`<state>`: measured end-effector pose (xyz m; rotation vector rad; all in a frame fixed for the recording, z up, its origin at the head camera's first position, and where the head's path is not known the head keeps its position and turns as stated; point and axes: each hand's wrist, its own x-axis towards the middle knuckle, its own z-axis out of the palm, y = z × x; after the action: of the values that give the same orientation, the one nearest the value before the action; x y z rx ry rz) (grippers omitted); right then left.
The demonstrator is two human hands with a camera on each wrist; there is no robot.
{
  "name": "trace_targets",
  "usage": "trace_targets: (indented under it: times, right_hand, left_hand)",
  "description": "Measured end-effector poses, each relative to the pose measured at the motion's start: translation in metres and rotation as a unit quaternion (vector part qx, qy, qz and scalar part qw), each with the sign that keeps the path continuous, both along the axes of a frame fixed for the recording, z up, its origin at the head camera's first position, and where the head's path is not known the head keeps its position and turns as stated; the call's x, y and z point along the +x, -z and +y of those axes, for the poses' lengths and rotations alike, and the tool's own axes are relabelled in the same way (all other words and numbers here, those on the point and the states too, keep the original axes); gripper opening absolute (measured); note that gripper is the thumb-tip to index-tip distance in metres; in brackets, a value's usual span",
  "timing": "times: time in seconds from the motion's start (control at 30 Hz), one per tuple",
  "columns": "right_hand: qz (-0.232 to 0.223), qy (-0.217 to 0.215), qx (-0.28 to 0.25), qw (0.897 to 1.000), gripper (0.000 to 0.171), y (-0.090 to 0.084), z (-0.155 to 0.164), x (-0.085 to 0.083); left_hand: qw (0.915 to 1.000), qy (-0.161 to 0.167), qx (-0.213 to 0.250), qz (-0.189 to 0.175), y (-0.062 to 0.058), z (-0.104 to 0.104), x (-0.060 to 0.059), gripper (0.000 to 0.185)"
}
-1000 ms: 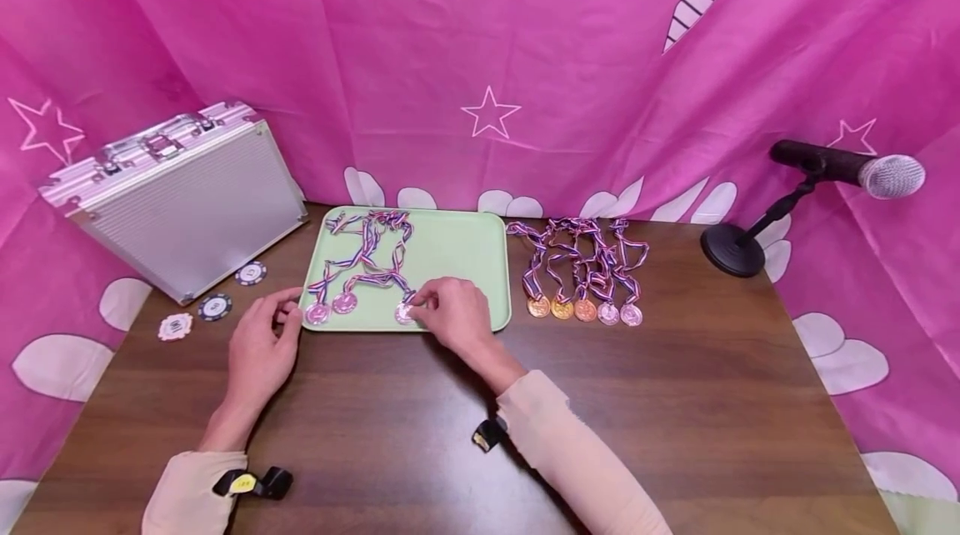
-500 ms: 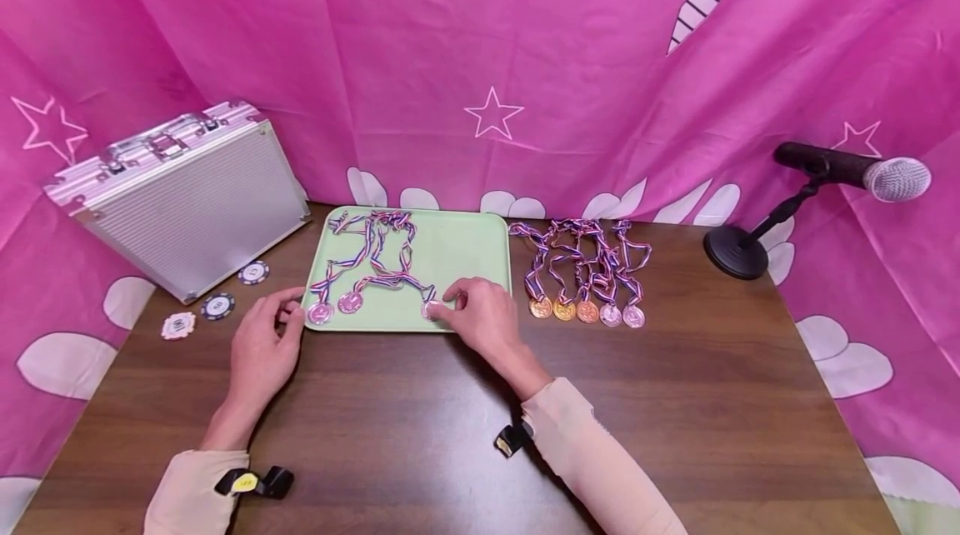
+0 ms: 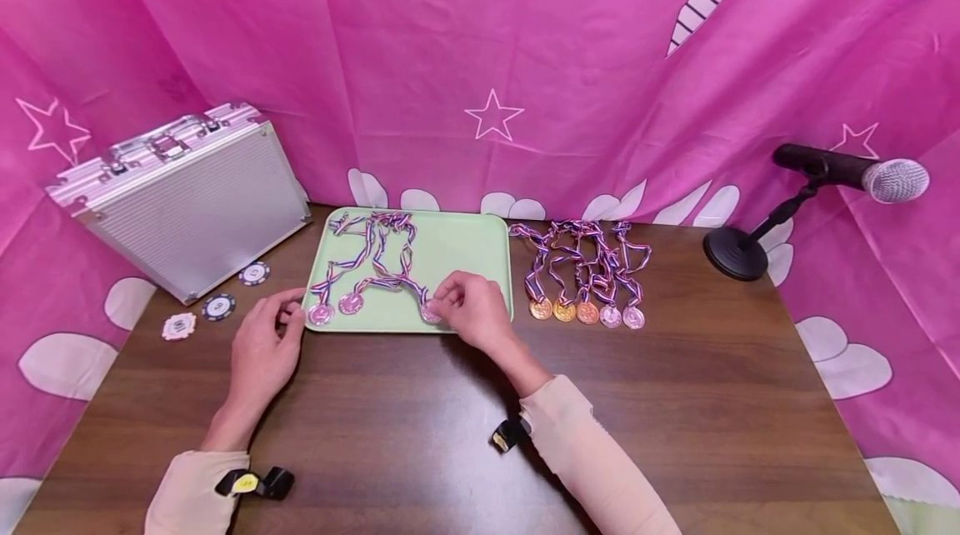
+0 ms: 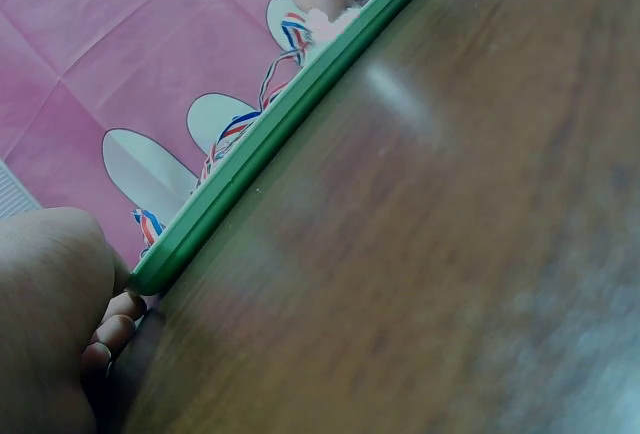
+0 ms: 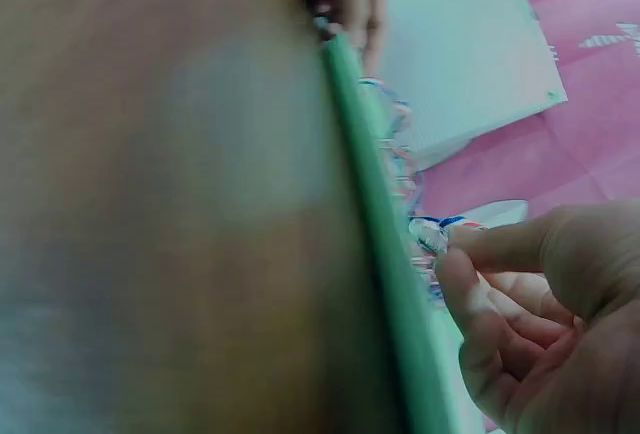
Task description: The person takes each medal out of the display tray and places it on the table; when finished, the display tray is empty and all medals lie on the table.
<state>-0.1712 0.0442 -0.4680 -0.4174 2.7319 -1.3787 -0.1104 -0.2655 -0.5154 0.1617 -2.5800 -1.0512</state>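
Brown wood-grain worktop (image 3: 360, 418); light-green rectangular plastic tray (image 3: 465, 252) at its far edge, left of centre. Left hand (image 3: 264, 345), fingers curled, holds tray's near-left corner. Right hand (image 3: 478, 310), the nearer one, is over the tray's near edge, thumb and index pinched, other fingers loosely bent. In that pinch: silvery-pink round metal medal (image 3: 429, 314), just inside near edge. Two similar medals (image 3: 351, 302) nearer the near-left corner. Key relation, I'd judge: medal left of right fingertips, its red-white-blue striped ribbon (image 3: 411, 284) running left and farward, away from the hand.

Right grip (image 3: 474, 310) partly hides medal (image 3: 429, 313); sleeves (image 3: 191, 495) cut off below.
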Motion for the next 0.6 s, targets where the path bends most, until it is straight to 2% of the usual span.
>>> trace_targets:
  times: [0.13,0.27,0.47,0.6]
  right_hand:
    - [-0.041,0.009,-0.082,0.996,0.009,-0.021,0.005,-0.005]
    - [-0.056,0.019,-0.166,0.984,0.013,-0.045,0.01,-0.008]
    - [-0.03,0.007,-0.26,0.965,0.016,-0.081,0.02,-0.011]
    - [0.012,0.0,-0.335,0.942,0.018,-0.106,0.032,-0.009]
  left_hand:
    - [1.0,-0.001,0.0,0.0,-0.001,0.0,0.0,0.033]
    - [1.0,0.0,-0.002,-0.003,-0.002,0.0,0.0,0.033]
    - [1.0,-0.001,0.0,-0.001,-0.002,0.001,0.0,0.033]
    - [1.0,-0.001,-0.002,0.0,-0.001,0.001,0.0,0.033]
